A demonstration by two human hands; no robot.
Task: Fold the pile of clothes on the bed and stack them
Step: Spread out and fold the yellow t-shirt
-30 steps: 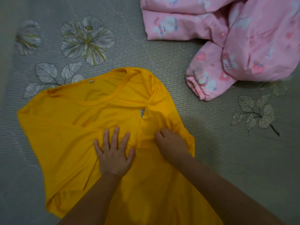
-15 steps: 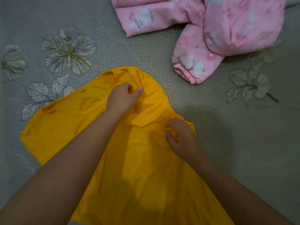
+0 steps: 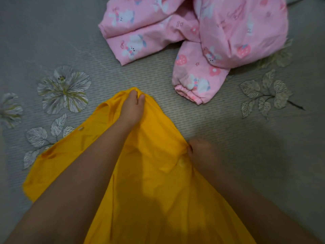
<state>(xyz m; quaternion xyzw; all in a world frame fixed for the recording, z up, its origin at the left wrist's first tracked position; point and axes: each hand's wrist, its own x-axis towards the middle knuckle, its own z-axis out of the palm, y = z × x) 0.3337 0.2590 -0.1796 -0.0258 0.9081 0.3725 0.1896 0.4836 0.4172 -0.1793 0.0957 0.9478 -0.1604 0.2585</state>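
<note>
A yellow T-shirt (image 3: 154, 182) lies spread on the grey bed cover, its right side folded in over the middle. My left hand (image 3: 131, 108) pinches the far top of the shirt, at the shoulder by the neckline. My right hand (image 3: 200, 152), blurred, grips the shirt's right edge lower down. A crumpled pink garment (image 3: 219, 37) printed with bunnies and strawberries lies beyond the shirt, one elastic cuff pointing toward me.
The grey bed cover (image 3: 228, 124) has printed flowers at the left (image 3: 63, 89) and leaves at the right (image 3: 267, 92). Bare cover stretches to the right of the shirt and at the far left.
My left hand went from pressing flat on the shirt's middle up to its far shoulder and pinched it. My right hand slid out to the right edge. The view shifted toward the pink garment.
</note>
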